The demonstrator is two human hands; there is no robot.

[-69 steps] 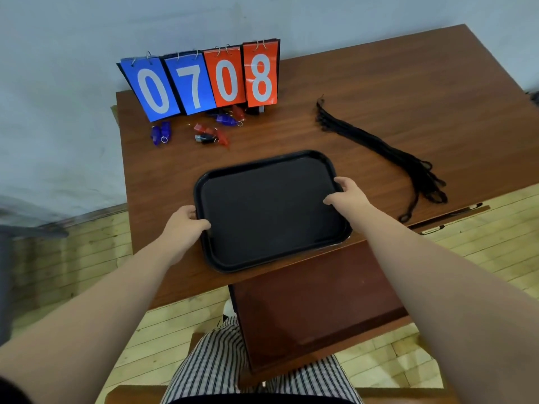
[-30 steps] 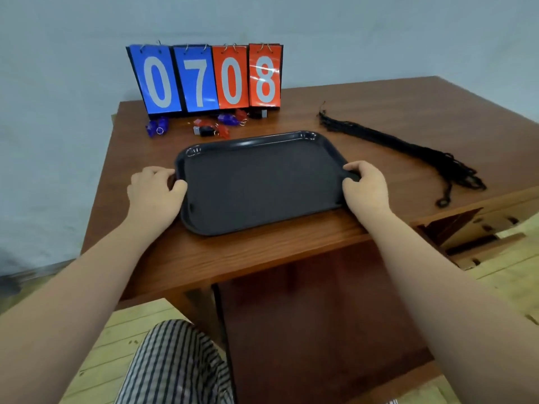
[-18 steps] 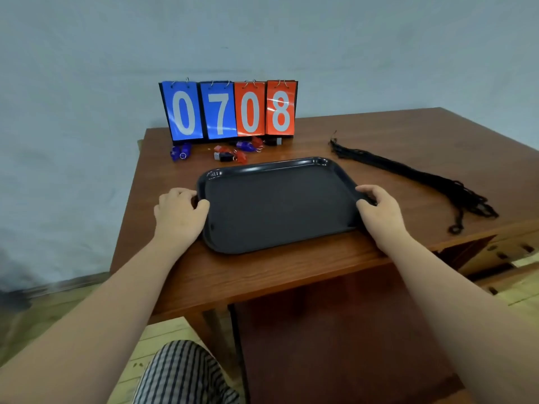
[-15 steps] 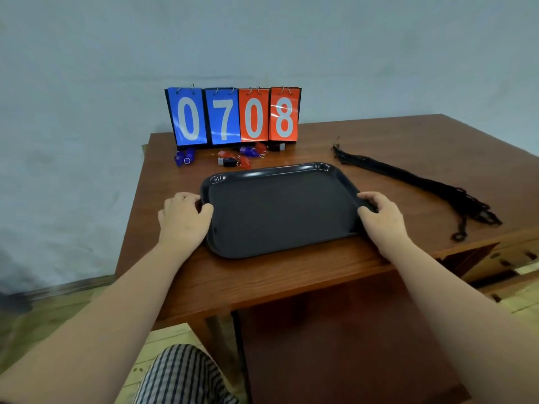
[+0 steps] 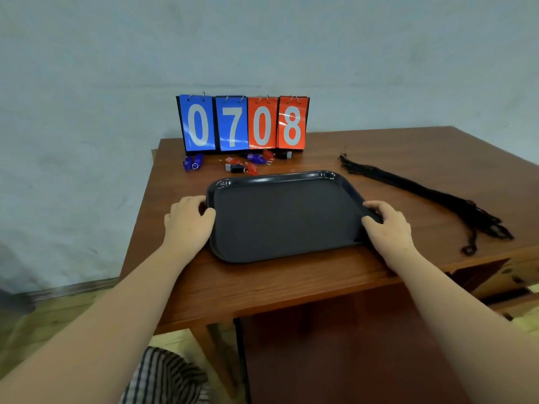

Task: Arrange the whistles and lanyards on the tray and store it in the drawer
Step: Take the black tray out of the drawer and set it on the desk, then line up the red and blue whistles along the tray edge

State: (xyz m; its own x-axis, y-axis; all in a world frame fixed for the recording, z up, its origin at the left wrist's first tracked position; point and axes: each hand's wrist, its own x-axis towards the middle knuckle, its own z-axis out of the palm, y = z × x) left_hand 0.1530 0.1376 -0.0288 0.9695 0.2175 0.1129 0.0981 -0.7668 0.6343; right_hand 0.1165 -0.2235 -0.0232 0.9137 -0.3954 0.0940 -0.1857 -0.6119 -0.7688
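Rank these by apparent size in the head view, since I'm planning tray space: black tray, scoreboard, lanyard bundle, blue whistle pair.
1. black tray
2. scoreboard
3. lanyard bundle, long but thin, so unsure against the scoreboard
4. blue whistle pair

One tray (image 5: pixel 277 177), one lanyard bundle (image 5: pixel 423 193), one four-card scoreboard (image 5: pixel 243 123), and two hands; whistles too clustered to count.

Left hand (image 5: pixel 189 221) and right hand (image 5: pixel 388 225) curl closed, arms outstretched.
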